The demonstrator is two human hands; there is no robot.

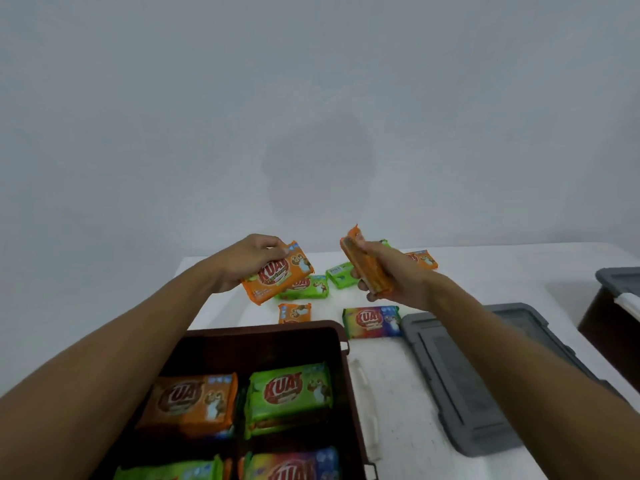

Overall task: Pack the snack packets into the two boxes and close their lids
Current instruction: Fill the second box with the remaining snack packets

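My left hand (247, 259) grips an orange snack packet (278, 273) above the table, label facing me. In my right hand (391, 275) I hold another orange packet (365, 261) edge-on. Below them a dark brown box (341, 344) stands open with several packets inside, orange (194, 401), green (289, 393) and rainbow (294, 465). Loose packets lie on the white table: green ones (308, 287) (341, 274), orange ones (294, 312) (422, 259) and a rainbow one (372, 320). A grey lid (460, 382) lies flat right of the box.
A second dark box (609, 327) with a grey lid (620, 278) on it sits at the right edge of the white table (398, 393). A plain pale wall fills the background. The table's left edge runs past the brown box.
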